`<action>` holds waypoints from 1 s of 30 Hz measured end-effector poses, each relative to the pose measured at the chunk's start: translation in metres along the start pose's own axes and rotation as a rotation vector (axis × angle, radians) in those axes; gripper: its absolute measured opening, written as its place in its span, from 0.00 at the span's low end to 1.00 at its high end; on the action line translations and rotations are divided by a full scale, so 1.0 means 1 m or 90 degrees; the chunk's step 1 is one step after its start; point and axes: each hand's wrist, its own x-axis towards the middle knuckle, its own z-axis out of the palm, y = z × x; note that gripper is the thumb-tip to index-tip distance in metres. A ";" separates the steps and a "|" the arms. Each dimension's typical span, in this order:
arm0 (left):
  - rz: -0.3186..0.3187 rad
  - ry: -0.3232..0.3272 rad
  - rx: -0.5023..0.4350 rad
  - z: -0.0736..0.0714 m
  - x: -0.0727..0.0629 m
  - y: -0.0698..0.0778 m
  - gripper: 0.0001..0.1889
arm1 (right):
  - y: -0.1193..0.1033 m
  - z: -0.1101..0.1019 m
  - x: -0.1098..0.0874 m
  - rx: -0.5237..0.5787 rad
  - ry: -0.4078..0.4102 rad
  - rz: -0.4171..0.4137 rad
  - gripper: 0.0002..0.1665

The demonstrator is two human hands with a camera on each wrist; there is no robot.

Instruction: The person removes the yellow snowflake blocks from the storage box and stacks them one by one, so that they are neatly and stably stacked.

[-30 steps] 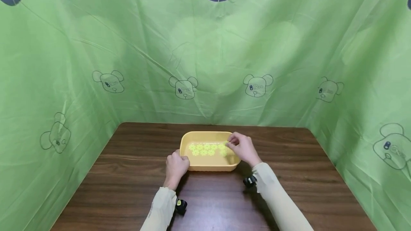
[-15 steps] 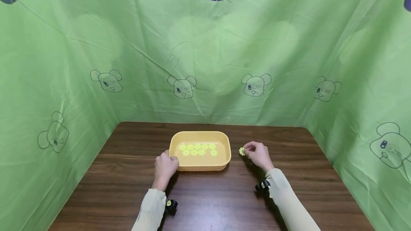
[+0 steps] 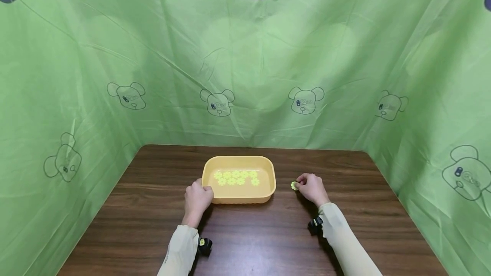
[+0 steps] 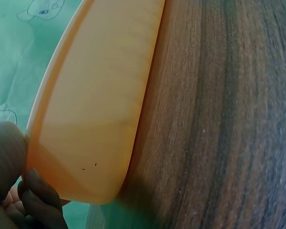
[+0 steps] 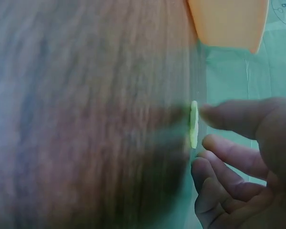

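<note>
A yellow rectangular tray (image 3: 241,199) stands on the brown table in the head view. Several small yellow-green flower-shaped pieces (image 3: 231,174) lie flat in it. My left hand (image 3: 197,199) grips the tray's left front corner, with the thumb (image 4: 7,152) at the rim in the left wrist view. Right of the tray, low at the tabletop, my right hand (image 3: 312,188) holds one flower-shaped piece (image 3: 293,185) at its fingertips. The right wrist view shows that piece edge-on, with the thumb (image 5: 233,117) at its upper face and a forefinger close beside; full contact is hard to tell.
The dark wood table (image 3: 249,237) runs to a green printed curtain (image 3: 253,127) at its back and sides. A small black camera (image 3: 205,247) sits on the left wrist and another black camera (image 3: 315,225) on the right.
The tray and left hand have shifted left. My right hand has moved from over the tray's right side to the table at its right, carrying a flower-shaped piece, then slightly nearer.
</note>
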 end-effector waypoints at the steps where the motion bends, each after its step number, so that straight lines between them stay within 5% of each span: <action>1: 0.000 0.000 0.000 0.000 0.000 0.000 0.16 | 0.001 0.000 0.000 -0.002 -0.005 -0.006 0.12; 30: -0.025 -0.005 0.014 0.000 0.004 -0.001 0.19 | -0.017 0.005 -0.008 -0.097 -0.036 -0.037 0.13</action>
